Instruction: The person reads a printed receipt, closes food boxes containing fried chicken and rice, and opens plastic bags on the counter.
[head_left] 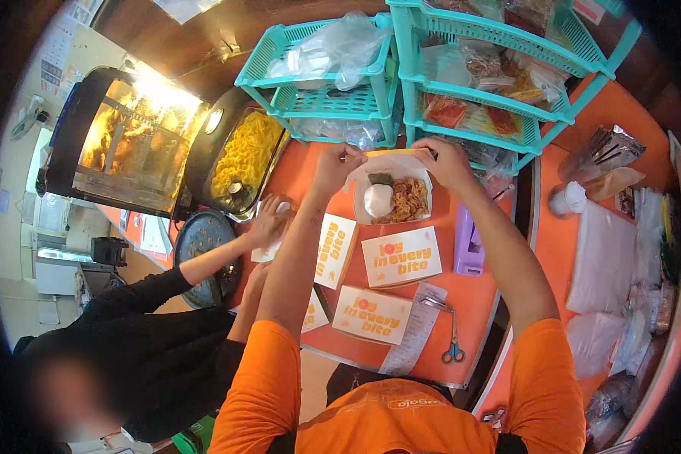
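Observation:
An open meal box (392,216) stands on the orange table, holding a white round item (378,200), brown fried pieces (410,198) and a dark green item (380,179). My left hand (337,166) pinches the left part of the box's raised lid (390,157). At the lid's right end, the fingers of my right hand (443,160) are closed on its edge. Closed printed boxes lie nearer me, among them one in the middle (401,257), one at the front (372,314) and one at the left (333,250).
A co-worker's hands (271,221) hold something white at the left. Beyond stand teal racks (333,76), a yellow food tray (242,155) and a lit display case (129,151). Scissors (452,352), a receipt (412,340) and a purple holder (469,246) lie on the table (439,363).

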The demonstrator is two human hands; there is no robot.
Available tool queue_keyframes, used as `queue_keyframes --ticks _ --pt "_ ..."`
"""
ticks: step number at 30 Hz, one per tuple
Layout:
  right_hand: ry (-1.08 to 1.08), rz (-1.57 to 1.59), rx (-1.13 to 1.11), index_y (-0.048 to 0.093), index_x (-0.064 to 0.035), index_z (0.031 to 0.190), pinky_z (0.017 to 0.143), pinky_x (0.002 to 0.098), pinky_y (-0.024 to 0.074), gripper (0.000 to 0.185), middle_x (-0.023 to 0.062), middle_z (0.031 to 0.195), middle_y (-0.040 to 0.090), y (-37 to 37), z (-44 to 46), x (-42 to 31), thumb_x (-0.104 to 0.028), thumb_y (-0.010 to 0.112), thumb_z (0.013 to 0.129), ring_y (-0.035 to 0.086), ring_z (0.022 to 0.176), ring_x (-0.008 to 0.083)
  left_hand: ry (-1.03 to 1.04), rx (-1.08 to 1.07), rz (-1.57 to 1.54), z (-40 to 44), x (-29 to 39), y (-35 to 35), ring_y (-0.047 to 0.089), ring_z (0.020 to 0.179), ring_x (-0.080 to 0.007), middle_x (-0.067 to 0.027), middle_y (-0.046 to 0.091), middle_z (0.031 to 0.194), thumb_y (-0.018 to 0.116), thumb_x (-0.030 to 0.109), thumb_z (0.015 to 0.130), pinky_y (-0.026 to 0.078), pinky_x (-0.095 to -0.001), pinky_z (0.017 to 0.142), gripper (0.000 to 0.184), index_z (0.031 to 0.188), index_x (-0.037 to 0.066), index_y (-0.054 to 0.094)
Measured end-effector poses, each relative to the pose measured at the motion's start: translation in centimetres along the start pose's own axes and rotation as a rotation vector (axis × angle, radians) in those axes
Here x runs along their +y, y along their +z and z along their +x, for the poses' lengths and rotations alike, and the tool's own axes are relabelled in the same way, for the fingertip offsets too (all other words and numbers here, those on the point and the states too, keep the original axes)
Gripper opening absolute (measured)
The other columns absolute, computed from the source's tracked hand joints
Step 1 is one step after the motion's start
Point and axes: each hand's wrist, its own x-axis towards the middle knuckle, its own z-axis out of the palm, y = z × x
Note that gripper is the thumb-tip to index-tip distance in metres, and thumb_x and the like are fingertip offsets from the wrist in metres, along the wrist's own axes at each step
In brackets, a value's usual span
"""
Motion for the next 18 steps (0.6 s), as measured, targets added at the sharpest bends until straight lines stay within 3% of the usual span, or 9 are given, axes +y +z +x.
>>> queue_keyframes --ticks 3,5,6,8,9,11,12,14,18 --pt "-0.022 -0.048 -0.108 0.069 -0.0097 0.102 0.082 0.0427 0.0504 0.021 0.0136 0.107 0.067 0.0 0.5 0.7 -0.019 0.065 0.084 0.063 0.096 0.0341 -0.011 -0.057 0.092 -0.2 1.3 0.5 0.062 0.083 -0.0079 -0.0029 0.069 0.088 0.071 0.011 0.085 0.049 -0.0257 0.069 0.012 0.092 0.001 0.068" --pt "-0.062 -0.177 -0.179 0.069 -0.0105 0.105 0.084 0.0424 0.0499 0.023 0.0146 0.112 0.065 0.3 0.3 0.8 -0.017 0.064 0.084 0.063 0.1 0.0342 -0.134 -0.022 0.176 -0.4 1.0 1.0 0.066 0.082 -0.0162 -0.0078 0.07 0.092 0.069 0.009 0.084 0.051 -0.0311 0.07 0.013 0.095 0.002 0.068" --pt "0.043 -0.206 -0.169 0.068 -0.0113 0.109 0.085 0.0425 0.0496 0.026 0.0138 0.115 0.064 0.8 -0.4 0.7 -0.013 0.062 0.083 0.062 0.102 0.034 -0.133 -0.023 0.176 -0.8 0.7 1.1 0.066 0.082 -0.0162 -0.0078 0.07 0.092 0.069 0.009 0.084 0.051 -0.0311 0.07 0.013 0.095 0.002 0.068" --pt "0.151 -0.234 -0.166 0.068 -0.012 0.112 0.086 0.0427 0.0494 0.03 0.0131 0.119 0.063 1.8 -2.5 1.0 -0.009 0.06 0.083 0.061 0.104 0.0338 0.175 -0.006 0.573 -2.6 -0.3 1.3 0.068 0.093 -0.0289 -0.0182 0.068 0.105 0.069 0.002 0.077 0.054 -0.0382 0.077 0.021 0.098 0.002 0.068" --pt "0.091 -0.221 -0.075 0.065 -0.011 0.117 0.088 0.0413 0.049 0.036 0.0132 0.119 0.064 2.6 -3.7 1.8 -0.006 0.059 0.082 0.061 0.106 0.0333 0.175 -0.003 0.571 -3.7 -0.8 1.5 0.068 0.093 -0.0289 -0.0182 0.068 0.105 0.069 0.002 0.077 0.054 -0.0382 0.077 0.021 0.098 0.002 0.068" --pt "0.037 -0.206 0.012 0.063 -0.0101 0.121 0.091 0.0399 0.0487 0.042 0.0134 0.119 0.064 4.5 -6.5 2.6 -0.002 0.059 0.081 0.061 0.107 0.0327 0.185 -0.064 0.592 -6.8 -1.5 1.9 0.063 0.099 -0.0408 -0.0247 0.06 0.118 0.065 -0.001 0.075 0.053 -0.0428 0.083 0.042 0.116 0.003 0.062" --pt "0.114 -0.168 0.002 0.058 -0.0103 0.127 0.094 0.0402 0.0469 0.048 0.0157 0.123 0.061 5.4 -7.9 2.8 0.001 0.056 0.081 0.059 0.112 0.0332 0.184 -0.065 0.592 -8.2 -1.8 2.4 0.063 0.099 -0.0408 -0.0247 0.06 0.118 0.065 -0.001 0.075 0.053 -0.0428 0.083 0.042 0.116 0.003 0.062" --pt "0.251 -0.079 -0.041 0.042 -0.0113 0.143 0.1 0.0409 0.0434 0.066 0.0227 0.13 0.055 6.0 -10.3 1.7 0.008 0.049 0.08 0.055 0.118 0.0357 0.037 -0.078 0.702 -10.2 -2.2 3.5 0.061 0.102 -0.0441 -0.029 0.055 0.122 0.065 0.002 0.079 0.052 -0.0423 0.089 0.059 0.135 0.005 0.048" --pt "0.34 0.142 -0.074 0.039 -0.0094 0.143 0.102 0.039 0.0418 0.065 0.0241 0.128 0.056 6.1 -10.1 0.6 0.009 0.048 0.081 0.054 0.12 0.0357 -0.102 -0.218 0.611 -9.8 -1.5 3.8 0.059 0.107 -0.0442 -0.0302 0.052 0.125 0.073 0.008 0.077 0.051 -0.043 0.093 0.081 0.146 0.006 0.03"
